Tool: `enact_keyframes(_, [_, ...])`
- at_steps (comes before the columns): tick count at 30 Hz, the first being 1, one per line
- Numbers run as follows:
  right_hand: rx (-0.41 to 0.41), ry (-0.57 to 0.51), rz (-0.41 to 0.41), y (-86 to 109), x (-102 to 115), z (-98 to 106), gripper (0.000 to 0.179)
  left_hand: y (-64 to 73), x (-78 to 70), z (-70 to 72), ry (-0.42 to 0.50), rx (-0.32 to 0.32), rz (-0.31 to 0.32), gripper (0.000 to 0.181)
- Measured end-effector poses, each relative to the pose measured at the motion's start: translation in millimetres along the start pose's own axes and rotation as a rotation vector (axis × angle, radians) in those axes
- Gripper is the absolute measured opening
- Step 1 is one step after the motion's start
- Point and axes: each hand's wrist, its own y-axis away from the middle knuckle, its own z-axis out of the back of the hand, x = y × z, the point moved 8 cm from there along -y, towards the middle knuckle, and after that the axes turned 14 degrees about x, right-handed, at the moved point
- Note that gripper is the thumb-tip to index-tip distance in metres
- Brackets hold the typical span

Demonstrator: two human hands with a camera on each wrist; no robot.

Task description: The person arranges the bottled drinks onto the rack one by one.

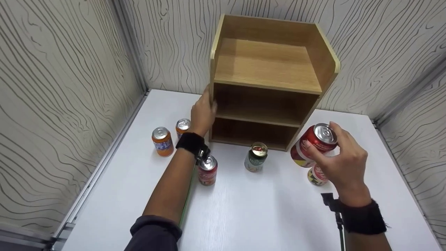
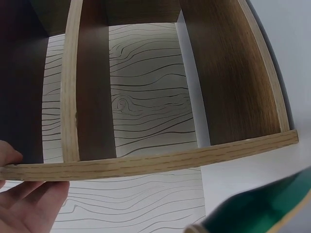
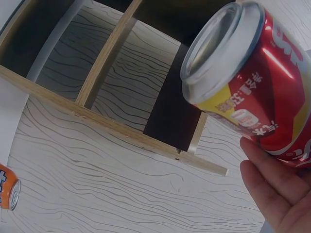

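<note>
A wooden shelf unit (image 1: 266, 66) stands at the back of the table. My left hand (image 1: 202, 113) holds the front edge of its left side panel; in the left wrist view the thumb is on one side of the panel (image 2: 146, 162) and the fingers on the other. My right hand (image 1: 346, 160) grips a red soda can (image 1: 316, 142) near its top, thumb and fingers on opposite sides, to the right of the shelf. In the right wrist view the can (image 3: 272, 92) is tilted. Behind and below it in the head view, a smaller red-and-white can (image 1: 317, 176) is partly hidden.
A green-and-white can (image 1: 255, 158) stands before the shelf. Another red can (image 1: 207, 171) is beside my left forearm. Two orange cans (image 1: 162, 142) stand at the left, one partly covered by my wrist. Patterned panels (image 1: 69, 104) wall in the white table (image 1: 244, 216).
</note>
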Motion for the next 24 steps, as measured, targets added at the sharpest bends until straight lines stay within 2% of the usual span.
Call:
enact_keyframes(9, [-0.004, -0.006, 0.012, -9.4, 5.2, -2.8, 0.068, 0.0, -0.3, -0.1, -0.009, -0.029, -0.005, 0.058])
enact_keyframes(24, [0.014, -0.01, 0.062, -25.3, 20.8, -6.3, 0.066, -0.8, 2.3, -0.7, 0.026, -0.027, -0.003, 0.06])
